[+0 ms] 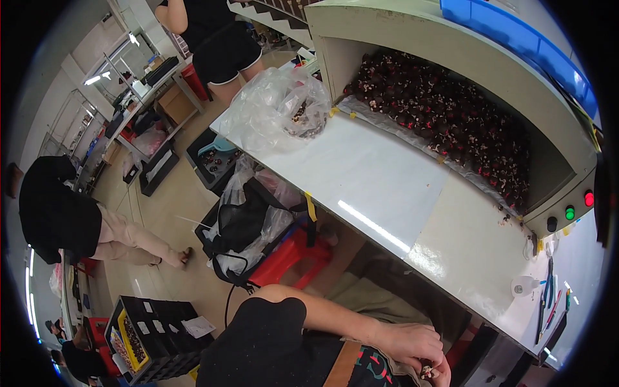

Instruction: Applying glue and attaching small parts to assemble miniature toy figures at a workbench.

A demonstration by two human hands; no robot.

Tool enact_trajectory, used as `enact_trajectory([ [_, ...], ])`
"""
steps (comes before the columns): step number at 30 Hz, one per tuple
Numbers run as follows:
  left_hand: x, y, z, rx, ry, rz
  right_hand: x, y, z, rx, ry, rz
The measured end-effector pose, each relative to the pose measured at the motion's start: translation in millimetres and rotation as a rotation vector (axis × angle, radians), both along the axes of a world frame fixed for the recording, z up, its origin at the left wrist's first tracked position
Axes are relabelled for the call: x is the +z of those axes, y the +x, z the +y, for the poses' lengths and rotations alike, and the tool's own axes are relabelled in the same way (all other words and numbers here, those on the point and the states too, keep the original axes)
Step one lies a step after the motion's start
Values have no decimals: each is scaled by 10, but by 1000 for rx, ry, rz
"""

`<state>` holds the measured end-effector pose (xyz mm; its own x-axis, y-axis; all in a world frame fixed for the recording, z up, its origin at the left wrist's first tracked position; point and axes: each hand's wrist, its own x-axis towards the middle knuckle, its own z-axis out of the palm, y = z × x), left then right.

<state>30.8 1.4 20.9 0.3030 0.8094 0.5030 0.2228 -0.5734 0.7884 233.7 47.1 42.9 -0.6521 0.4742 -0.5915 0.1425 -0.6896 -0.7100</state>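
Observation:
My left hand (pixel 414 346) is low in the picture, in front of my body and below the table's front edge. Its fingers are curled in around a small dark-and-cream piece (pixel 428 371), which is too small to name more closely. My right hand does not show. Beyond the table, the hand is nearest to a large pile of dark round parts (pixel 445 116) with cream bits and red glints, filling the opening of a beige cabinet (pixel 412 32). A few loose pieces (pixel 505 220) lie on the white tabletop (pixel 380 174).
Clear plastic bags (pixel 277 106) sit at the table's far left end. Pliers (pixel 549 284) and other hand tools lie at the right, beside a small clear bottle (pixel 525 285). A red stool (pixel 293 258) and black crates (pixel 164 335) stand left. Two people are further off.

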Motion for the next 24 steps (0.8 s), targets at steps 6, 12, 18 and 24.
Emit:
enact_trajectory([
  [6, -10, -21, -4, -18, 12, -13, -57, 55, 38, 44, 36, -55],
  [12, -24, -24, -20, -2, 7, -16, -23, -2, -16, -8, 18, -18],
  [18, -4, -32, -41, -2, 10, -32, -55, 24, -39, -29, -48, -17],
  [24, -18, -18, -47, -11, 6, -37, 5, -12, -65, -32, -48, 2],
])
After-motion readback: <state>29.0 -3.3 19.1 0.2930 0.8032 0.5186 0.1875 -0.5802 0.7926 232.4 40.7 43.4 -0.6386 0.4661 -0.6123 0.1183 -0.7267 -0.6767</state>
